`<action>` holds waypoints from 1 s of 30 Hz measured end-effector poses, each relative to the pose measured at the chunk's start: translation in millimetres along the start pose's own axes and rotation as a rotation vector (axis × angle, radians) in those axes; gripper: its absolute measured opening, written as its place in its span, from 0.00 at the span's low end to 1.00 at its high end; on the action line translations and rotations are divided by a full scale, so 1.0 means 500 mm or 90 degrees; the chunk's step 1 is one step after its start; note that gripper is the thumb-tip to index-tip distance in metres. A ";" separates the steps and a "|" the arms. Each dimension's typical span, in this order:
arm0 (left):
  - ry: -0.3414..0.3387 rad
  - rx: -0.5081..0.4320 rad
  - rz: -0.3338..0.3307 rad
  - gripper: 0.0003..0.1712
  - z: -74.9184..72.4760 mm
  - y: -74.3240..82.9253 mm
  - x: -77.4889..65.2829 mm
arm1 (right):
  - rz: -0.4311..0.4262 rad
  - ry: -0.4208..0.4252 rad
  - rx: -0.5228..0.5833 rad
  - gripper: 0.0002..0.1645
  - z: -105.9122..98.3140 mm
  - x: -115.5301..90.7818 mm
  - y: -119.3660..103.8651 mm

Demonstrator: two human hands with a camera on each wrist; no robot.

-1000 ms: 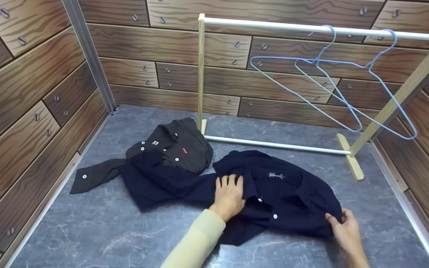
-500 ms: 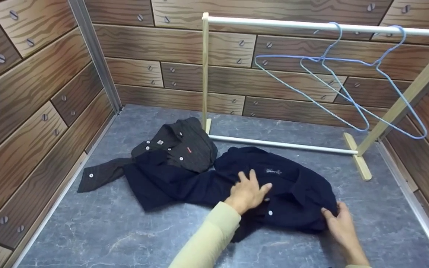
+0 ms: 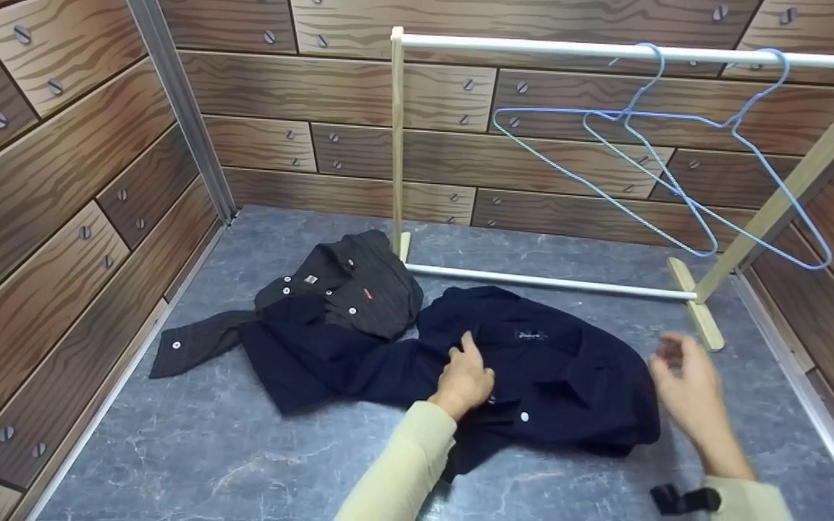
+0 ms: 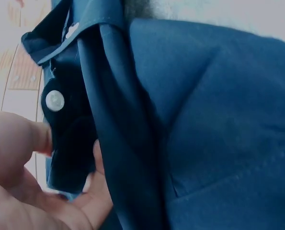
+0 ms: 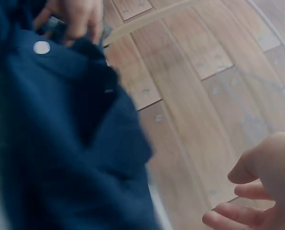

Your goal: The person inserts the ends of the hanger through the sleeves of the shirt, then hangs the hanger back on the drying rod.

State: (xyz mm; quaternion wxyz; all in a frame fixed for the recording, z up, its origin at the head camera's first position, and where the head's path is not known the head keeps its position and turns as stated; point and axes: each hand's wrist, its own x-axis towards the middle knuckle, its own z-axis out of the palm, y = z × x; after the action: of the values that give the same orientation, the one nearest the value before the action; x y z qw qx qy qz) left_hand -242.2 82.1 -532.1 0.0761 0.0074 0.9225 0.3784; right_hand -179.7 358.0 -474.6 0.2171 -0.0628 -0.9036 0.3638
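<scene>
A navy shirt [image 3: 533, 362] with white buttons and a small pale chest emblem lies spread on the grey surface. At its front opening my left hand [image 3: 464, 380] holds the button edge between thumb and curled fingers; the left wrist view shows a white button [image 4: 55, 100] just above the thumb. Off the shirt's right side, my right hand [image 3: 688, 387] is in the air with loosely bent fingers and touches nothing. The right wrist view also has this hand [image 5: 257, 187] apart from the cloth. One navy sleeve [image 3: 301, 362] stretches left over a dark grey shirt [image 3: 381, 297].
Behind the shirts stands a clothes rack [image 3: 397, 145] with wooden posts and white bars. Two blue hangers [image 3: 569, 174] hang at the right of its top bar. Wood-patterned walls [image 3: 84, 239] enclose the back and sides. A black strap [image 3: 685, 499] is at my right wrist.
My right hand has let go of the navy shirt's right edge and lifted away to the right. My left hand moved right, then slightly back, and its spread fingers drew in on the front opening.
</scene>
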 end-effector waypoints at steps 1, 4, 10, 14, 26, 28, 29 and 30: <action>-0.004 -0.010 0.005 0.40 -0.003 -0.003 0.002 | -0.022 0.011 0.004 0.20 -0.007 0.011 -0.011; -0.016 -0.028 0.026 0.36 -0.012 -0.010 0.004 | -0.063 0.030 -0.002 0.20 -0.025 0.042 -0.046; -0.013 -0.061 0.069 0.35 -0.032 -0.020 0.005 | -0.117 0.044 -0.013 0.20 -0.044 0.097 -0.099; -0.002 -0.084 0.104 0.34 -0.043 -0.023 0.004 | -0.151 0.065 -0.017 0.22 -0.050 0.127 -0.121; 0.003 -0.169 0.161 0.33 -0.085 -0.015 0.001 | -0.180 0.107 -0.067 0.28 -0.073 0.254 -0.174; 0.007 -0.177 0.164 0.34 -0.088 -0.015 0.000 | -0.156 0.063 -0.096 0.31 -0.076 0.274 -0.180; 0.007 -0.182 0.163 0.34 -0.089 -0.015 0.000 | -0.140 0.040 -0.115 0.33 -0.076 0.283 -0.182; 0.006 -0.184 0.164 0.35 -0.090 -0.014 -0.001 | -0.125 0.019 -0.132 0.34 -0.076 0.291 -0.183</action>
State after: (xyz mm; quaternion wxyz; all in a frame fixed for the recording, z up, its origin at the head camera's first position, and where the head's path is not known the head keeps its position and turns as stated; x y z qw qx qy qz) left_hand -248.0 45.7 -505.6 0.0228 0.1129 0.8501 0.5138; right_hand -289.7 355.1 -337.2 0.2577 -0.0015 -0.9347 0.2447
